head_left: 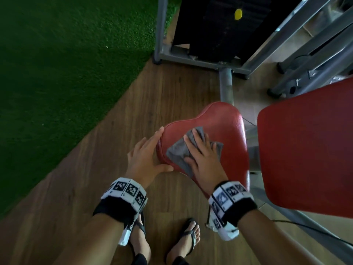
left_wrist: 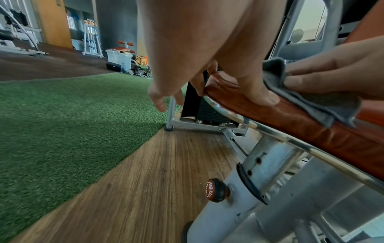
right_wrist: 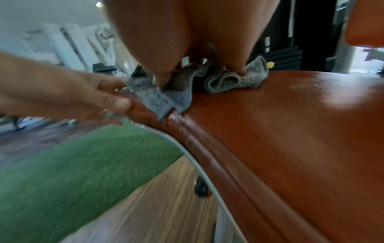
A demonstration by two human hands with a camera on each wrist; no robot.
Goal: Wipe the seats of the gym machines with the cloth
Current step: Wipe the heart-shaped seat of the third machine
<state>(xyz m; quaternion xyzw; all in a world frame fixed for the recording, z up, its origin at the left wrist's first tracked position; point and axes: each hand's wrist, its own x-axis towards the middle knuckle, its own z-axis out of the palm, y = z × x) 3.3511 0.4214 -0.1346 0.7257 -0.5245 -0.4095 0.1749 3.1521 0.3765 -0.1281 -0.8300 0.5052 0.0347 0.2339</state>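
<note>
Grip on cloth: while the right hand (head_left: 205, 155) lies flat with fingers spread, the grey cloth (head_left: 177, 152) is pressed against the red seat (head_left: 225, 123) under palm and fingertips, not pinched; the spread is judged to give broad contact for wiping.
Bracing hand: the left hand (head_left: 147, 157) is laid open along the seat's left rim at the centre of the head view, thumb against the near edge, fingers straight along the side; nothing is held in it; the pad is judged to be steadied against the wiping push.
Cloth: soft, napped fabric, bunched into folds under the fingers in the right wrist view; one corner is draped over the seat's rim.
Seat: smooth, glossy vinyl with a stitched seam round the edge; rounded, narrowing toward the upper centre of the frame; a wet sheen is seen at the right of the right wrist view.
Backrest (head_left: 305, 150): matching red padding at the right of the frame; untouched by the cloth.
Support: a scuffed painted metal frame (left_wrist: 268, 164) with an adjustment knob (left_wrist: 216, 189) at lower centre of the left wrist view.
Floor: wood-grain planks (head_left: 162, 96), green turf (head_left: 66, 64) at the upper left.
</note>
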